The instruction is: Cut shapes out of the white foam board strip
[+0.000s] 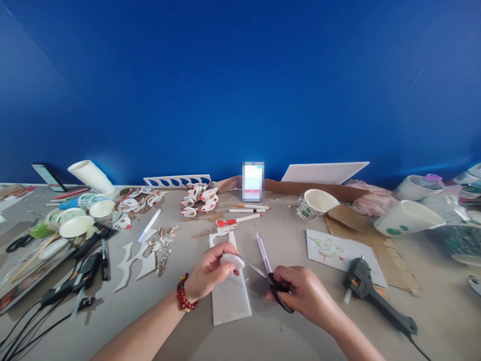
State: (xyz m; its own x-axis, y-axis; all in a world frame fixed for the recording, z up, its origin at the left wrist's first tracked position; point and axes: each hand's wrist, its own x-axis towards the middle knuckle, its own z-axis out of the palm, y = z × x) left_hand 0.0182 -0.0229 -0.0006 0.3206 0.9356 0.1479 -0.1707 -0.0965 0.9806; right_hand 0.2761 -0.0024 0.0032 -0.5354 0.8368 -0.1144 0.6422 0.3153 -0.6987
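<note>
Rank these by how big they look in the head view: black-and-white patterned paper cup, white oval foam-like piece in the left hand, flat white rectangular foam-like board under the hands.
1. White rectangular board, even partly covered
2. Patterned paper cup
3. White oval piece, partly behind left-hand fingers

The head view looks out from the wearer's own head, above the near side of the table [276, 336], facing forward and angled down. Coverage is wide, with the left hand [218, 268] and right hand [300, 291] recorded at close range, below mid-height and around the centre. The blue wall [240, 90] stands beyond the table, facing the camera and occupying roughly the upper half.
</note>
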